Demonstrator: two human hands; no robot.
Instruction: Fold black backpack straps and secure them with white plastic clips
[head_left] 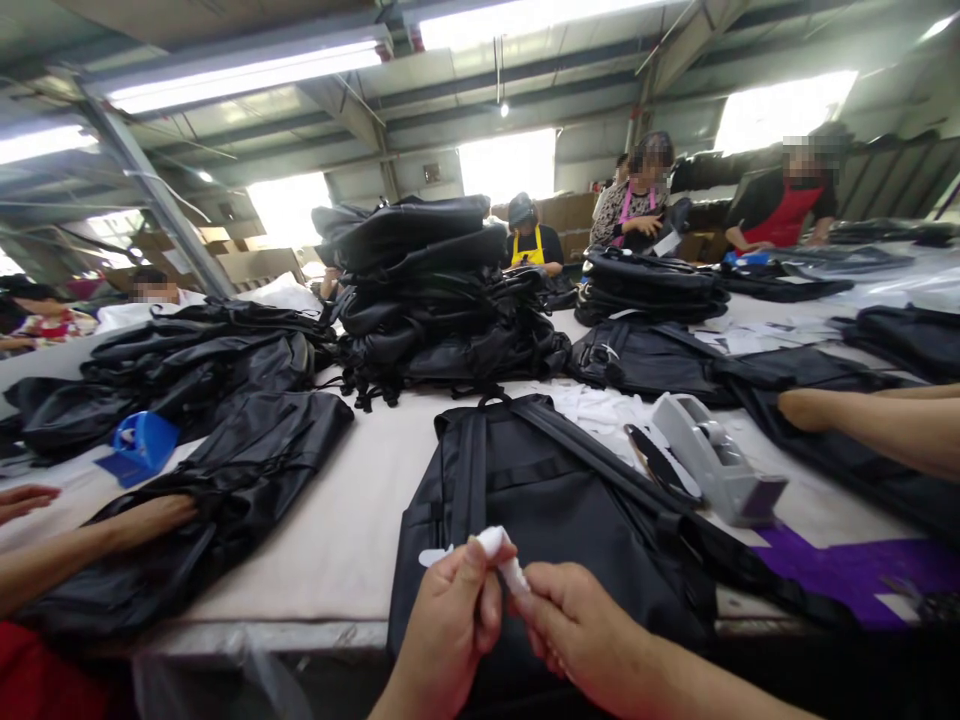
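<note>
Pinching a white strip (513,574), left hand (446,612) and right hand (583,628) clamped at opposite ends, over black backpack (555,530) at near edge of table (300,560). Probably light, soft, tearable; grip ends.

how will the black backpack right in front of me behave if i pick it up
The black backpack will probably flop and fold, since similar bags in the stack sag and crease. It lies fairly flat, so it may be light for its size. Its long, loose strap would likely dangle.
</note>
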